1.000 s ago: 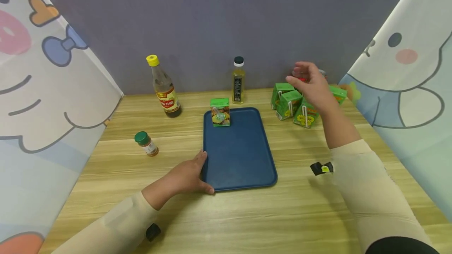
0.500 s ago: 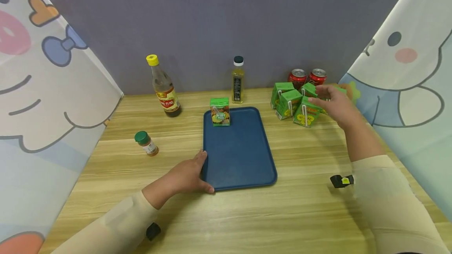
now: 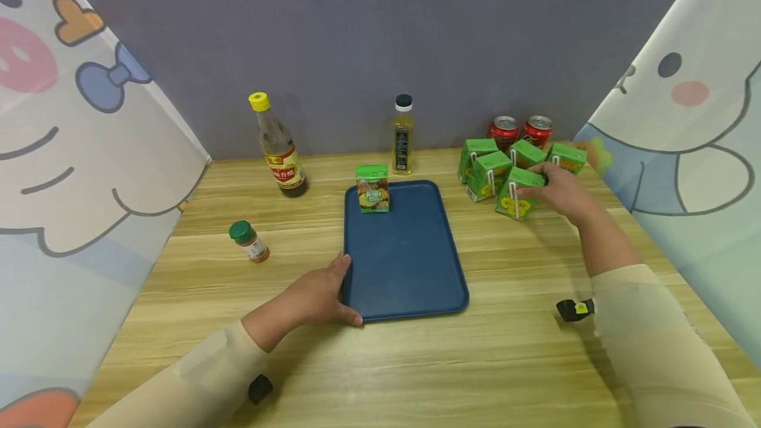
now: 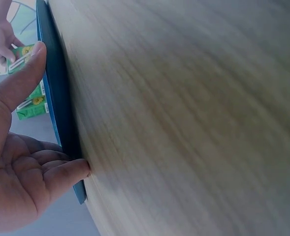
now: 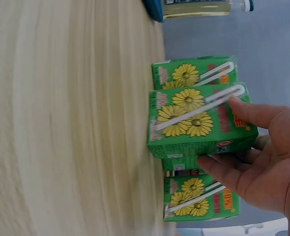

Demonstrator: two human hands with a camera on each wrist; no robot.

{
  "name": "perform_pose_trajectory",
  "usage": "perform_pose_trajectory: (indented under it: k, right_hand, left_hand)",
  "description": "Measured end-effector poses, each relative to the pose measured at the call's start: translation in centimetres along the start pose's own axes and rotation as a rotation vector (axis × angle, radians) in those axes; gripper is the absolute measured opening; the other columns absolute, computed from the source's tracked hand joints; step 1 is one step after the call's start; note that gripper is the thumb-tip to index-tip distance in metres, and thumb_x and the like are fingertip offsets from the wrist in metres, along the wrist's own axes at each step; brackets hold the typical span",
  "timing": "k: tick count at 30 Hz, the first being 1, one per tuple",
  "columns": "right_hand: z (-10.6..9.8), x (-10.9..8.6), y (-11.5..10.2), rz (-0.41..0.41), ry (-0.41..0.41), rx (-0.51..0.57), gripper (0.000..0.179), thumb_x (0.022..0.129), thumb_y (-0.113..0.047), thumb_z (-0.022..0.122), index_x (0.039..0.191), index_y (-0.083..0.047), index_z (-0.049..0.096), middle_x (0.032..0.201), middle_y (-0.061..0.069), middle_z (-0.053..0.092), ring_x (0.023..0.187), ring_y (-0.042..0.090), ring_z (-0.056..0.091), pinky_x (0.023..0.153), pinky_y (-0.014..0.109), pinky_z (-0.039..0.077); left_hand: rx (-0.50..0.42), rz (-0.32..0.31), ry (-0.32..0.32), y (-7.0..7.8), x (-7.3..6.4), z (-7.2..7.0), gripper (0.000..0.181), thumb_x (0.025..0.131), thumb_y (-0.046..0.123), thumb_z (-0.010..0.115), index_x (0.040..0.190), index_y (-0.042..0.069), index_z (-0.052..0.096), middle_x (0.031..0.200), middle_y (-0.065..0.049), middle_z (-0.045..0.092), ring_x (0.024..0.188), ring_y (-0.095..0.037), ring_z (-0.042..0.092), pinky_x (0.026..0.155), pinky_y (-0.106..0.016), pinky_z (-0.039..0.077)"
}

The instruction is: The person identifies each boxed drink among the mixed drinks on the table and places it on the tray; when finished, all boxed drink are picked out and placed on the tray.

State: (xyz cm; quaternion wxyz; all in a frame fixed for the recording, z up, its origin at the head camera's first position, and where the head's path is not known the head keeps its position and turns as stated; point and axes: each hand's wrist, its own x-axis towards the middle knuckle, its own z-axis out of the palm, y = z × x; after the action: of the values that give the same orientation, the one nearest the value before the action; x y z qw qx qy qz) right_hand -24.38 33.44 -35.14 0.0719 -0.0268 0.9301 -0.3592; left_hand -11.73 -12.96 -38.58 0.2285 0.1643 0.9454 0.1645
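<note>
My right hand (image 3: 560, 194) is gripping a green drink carton (image 3: 510, 206), my thumb pressing its straw side and my fingers curling along the neighbouring face. That carton is sitting nearest me among the other cartons (image 3: 489, 176), right of the blue tray (image 3: 404, 249) and well apart from my left hand (image 3: 314, 296). My left hand is lying open, touching the tray's near left corner on the bench (image 3: 410, 368).
</note>
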Motion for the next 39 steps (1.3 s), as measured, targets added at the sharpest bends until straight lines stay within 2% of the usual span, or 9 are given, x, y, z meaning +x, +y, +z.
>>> perform_pose_trajectory:
  k: [6, 14, 19, 24, 29, 32, 36, 39]
  right_hand:
    - [0.4, -0.6, -1.4, -0.013, -0.070, -0.031, 0.080, 0.089, -0.047, 0.069, 0.144, 0.002, 0.037, 0.150, 0.030, 0.033, 0.136, 0.049, 0.031, 0.104, 0.065, 0.032]
    - [1.2, -0.7, -4.5, -0.061, -0.047, -0.064, 0.076, 0.087, -0.054, 0.069, 0.142, -0.008, 0.044, 0.155, 0.023, 0.033, 0.138, 0.046, 0.034, 0.104, 0.064, 0.034]
    - [2.0, -0.1, -7.1, -0.117, -0.027, -0.035, 0.073, 0.087, -0.053, 0.069, 0.143, -0.013, 0.046, 0.144, 0.017, 0.047, 0.127, 0.038, 0.045, 0.100, 0.058, 0.038]
    - [3.4, 1.1, -9.2, -0.163, -0.051, 0.025, 0.069, 0.089, -0.046, 0.070, 0.145, -0.014, 0.045, 0.144, 0.014, 0.047, 0.127, 0.035, 0.046, 0.099, 0.056, 0.041]
    - [5.6, 2.9, -10.8, -0.176, -0.068, 0.073, 0.063, 0.089, -0.040, 0.071, 0.143, -0.016, 0.048, 0.125, 0.012, 0.057, 0.103, 0.031, 0.055, 0.086, 0.046, 0.045]
    - [7.1, 4.1, -11.4, -0.170, -0.074, 0.063, 0.064, 0.088, -0.043, 0.072, 0.142, -0.018, 0.048, 0.132, 0.010, 0.055, 0.113, 0.031, 0.054, 0.090, 0.049, 0.045]
    - [8.9, 5.4, -11.7, -0.176, -0.095, 0.056, 0.066, 0.089, -0.043, 0.071, 0.145, -0.018, 0.047, 0.151, 0.009, 0.041, 0.137, 0.034, 0.039, 0.105, 0.056, 0.039]
    - [10.0, 6.1, -11.7, -0.195, -0.120, 0.049, 0.065, 0.091, -0.041, 0.069, 0.146, -0.017, 0.045, 0.156, 0.011, 0.036, 0.142, 0.036, 0.033, 0.108, 0.058, 0.035]
  left_hand:
    - [-0.006, 0.001, 0.004, -0.1, 0.0, 0.1, 0.121, 0.071, 0.055, 0.083, 0.156, 0.000, 0.017, 0.162, -0.019, 0.014, 0.147, -0.034, 0.027, 0.116, -0.048, 0.030]
    - [-0.010, 0.004, 0.010, -0.2, 0.2, 0.2, 0.122, 0.069, 0.056, 0.083, 0.156, 0.000, 0.017, 0.162, -0.020, 0.014, 0.146, -0.034, 0.029, 0.115, -0.048, 0.031]
    - [-0.013, 0.005, 0.012, -0.2, 0.2, 0.2, 0.123, 0.069, 0.056, 0.083, 0.156, 0.000, 0.018, 0.162, -0.020, 0.015, 0.146, -0.034, 0.029, 0.115, -0.048, 0.031]
    - [-0.015, 0.001, 0.008, -0.1, 0.1, 0.2, 0.122, 0.069, 0.056, 0.084, 0.156, 0.000, 0.018, 0.162, -0.019, 0.014, 0.146, -0.034, 0.029, 0.115, -0.048, 0.031]
    - [-0.014, -0.001, 0.006, 0.0, 0.1, 0.2, 0.122, 0.069, 0.056, 0.083, 0.156, 0.001, 0.017, 0.162, -0.019, 0.014, 0.146, -0.034, 0.029, 0.115, -0.048, 0.032]
    - [-0.015, 0.001, 0.009, -0.1, 0.1, 0.3, 0.122, 0.069, 0.055, 0.083, 0.156, 0.001, 0.017, 0.162, -0.019, 0.014, 0.146, -0.034, 0.029, 0.115, -0.048, 0.031]
    - [-0.017, 0.002, 0.009, -0.2, 0.2, 0.5, 0.122, 0.069, 0.056, 0.083, 0.156, 0.001, 0.017, 0.162, -0.019, 0.014, 0.146, -0.033, 0.029, 0.115, -0.047, 0.032]
    - [-0.016, 0.003, 0.010, -0.2, 0.2, 0.4, 0.123, 0.069, 0.056, 0.083, 0.156, 0.001, 0.016, 0.162, -0.019, 0.014, 0.146, -0.033, 0.029, 0.115, -0.047, 0.032]
